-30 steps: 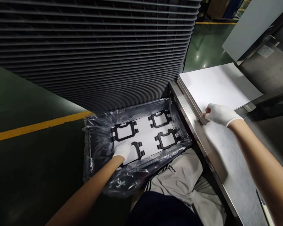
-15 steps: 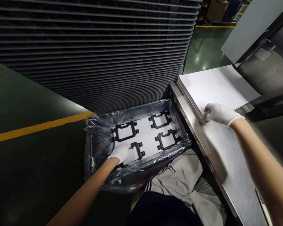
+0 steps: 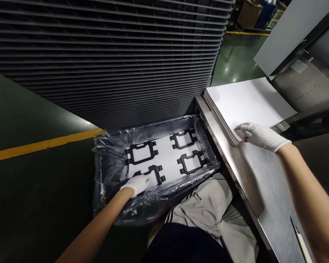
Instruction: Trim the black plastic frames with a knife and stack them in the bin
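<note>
In the lower middle of the frame, the left hand (image 3: pixel 136 183), in a white glove, reaches down into a bin lined with clear plastic film (image 3: pixel 112 160). Its fingers lie loosely bent on the near-left black frame part (image 3: pixel 151 173), covering that part's left half; whether they actually grip it cannot be told. The part lies flat on a white sheet (image 3: pixel 167 159) at the bottom of the bin, in the near-left spot of a two-by-two layout. The three other black frame parts lie on the same sheet: one directly beyond the hand (image 3: pixel 141 152), one at the far right (image 3: pixel 182 138), and one at the near right (image 3: pixel 192 162), all apart from each other and untouched.

At the right of the frame, the right hand (image 3: pixel 256 134), also gloved in white, rests at the near corner of a stack of white sheets (image 3: pixel 246 100) lying on a steel desk (image 3: pixel 222 146). Its fingers are stretched out flat, tips at the corner edge of the stack, not closed around anything. The stack sits well apart from the bin's parts, up and to the right of them.

Behind the bin, a tall dark rack of closely stacked slats (image 3: pixel 106 58) fills the upper left. A yellow line (image 3: pixel 44 144) crosses the green floor at the left.
</note>
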Demonstrator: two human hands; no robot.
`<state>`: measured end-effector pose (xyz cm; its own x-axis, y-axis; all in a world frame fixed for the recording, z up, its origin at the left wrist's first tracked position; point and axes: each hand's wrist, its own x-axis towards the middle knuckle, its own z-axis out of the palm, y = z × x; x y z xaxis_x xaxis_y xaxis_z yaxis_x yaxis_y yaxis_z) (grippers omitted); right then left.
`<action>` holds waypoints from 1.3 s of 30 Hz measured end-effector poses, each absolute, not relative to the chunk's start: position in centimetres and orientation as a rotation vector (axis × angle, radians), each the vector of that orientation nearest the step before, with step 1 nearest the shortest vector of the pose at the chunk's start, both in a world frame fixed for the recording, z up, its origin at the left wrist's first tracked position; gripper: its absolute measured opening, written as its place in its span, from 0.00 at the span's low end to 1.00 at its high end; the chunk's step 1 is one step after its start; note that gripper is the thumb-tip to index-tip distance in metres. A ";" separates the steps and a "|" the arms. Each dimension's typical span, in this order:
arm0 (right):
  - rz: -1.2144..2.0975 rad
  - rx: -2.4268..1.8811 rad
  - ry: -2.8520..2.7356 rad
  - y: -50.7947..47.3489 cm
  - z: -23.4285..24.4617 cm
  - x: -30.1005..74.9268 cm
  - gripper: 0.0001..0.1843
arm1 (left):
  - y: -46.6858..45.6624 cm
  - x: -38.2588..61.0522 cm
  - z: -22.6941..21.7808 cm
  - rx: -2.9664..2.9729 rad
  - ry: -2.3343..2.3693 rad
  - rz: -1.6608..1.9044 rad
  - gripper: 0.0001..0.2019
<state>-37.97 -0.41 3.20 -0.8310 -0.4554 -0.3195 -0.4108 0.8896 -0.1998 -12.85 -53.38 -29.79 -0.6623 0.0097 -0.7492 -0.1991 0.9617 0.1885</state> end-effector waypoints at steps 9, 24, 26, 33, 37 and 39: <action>-0.316 -0.718 2.658 0.4 2.8 -38.3 0.29 | -52.5 -13.7 -26.7 -0.237 2.229 0.474 0.16; -0.319 -1.291 3.049 -12.0 5.9 -27.8 0.15 | -39.7 -21.7 -4.6 -0.187 1.644 2.358 0.40; -0.258 -1.651 2.635 -16.7 5.4 -24.5 0.13 | -39.8 -23.5 -3.8 -0.270 1.641 2.442 0.37; -0.735 -1.581 2.356 -20.8 1.4 -22.5 0.18 | -46.6 -21.6 -10.8 -0.821 2.251 1.942 0.42; -0.437 -0.792 2.846 -18.3 -3.5 -28.5 0.31 | -52.6 -16.4 -13.4 -0.943 2.700 1.201 0.30; -0.197 -0.726 2.794 -18.5 -7.2 -30.1 0.34 | -55.0 -14.8 -14.0 -0.995 2.724 1.017 0.29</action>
<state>-30.07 -18.51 -7.24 -0.8456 -0.4936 -0.2032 -0.4602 0.8670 -0.1910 -14.81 -54.96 -14.02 -0.7881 -0.5509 -0.2747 -0.5961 0.5717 0.5638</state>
